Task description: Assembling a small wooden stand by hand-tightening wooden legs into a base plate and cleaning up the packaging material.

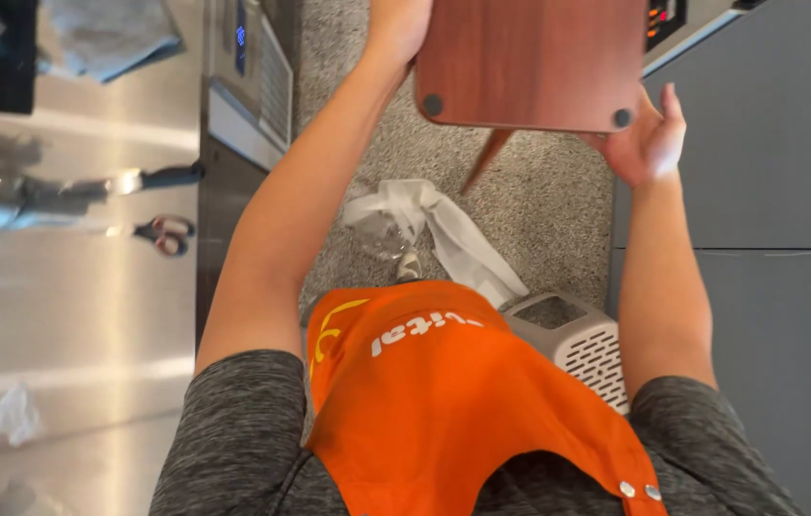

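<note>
I hold a reddish-brown wooden board [530, 62] with round dark feet at its corners, up in front of me over the speckled floor. My left hand [396, 29] grips its left edge, partly cut off by the top of the frame. At the board's lower right corner, my right hand [649, 143] supports it from beneath, with the fingers partly hidden behind the wood. A thin brown strip [485, 162] sticks out below the board. An orange apron [444, 392] over a grey shirt fills the lower part of the view.
A steel counter [71, 325] on the left carries scissors [165, 234], a dark-handled knife [152, 179] and a crumpled scrap [12, 416]. Crumpled clear plastic [434, 225] and a white perforated basket [577, 344] lie on the floor. Grey cabinets [759, 191] stand at right.
</note>
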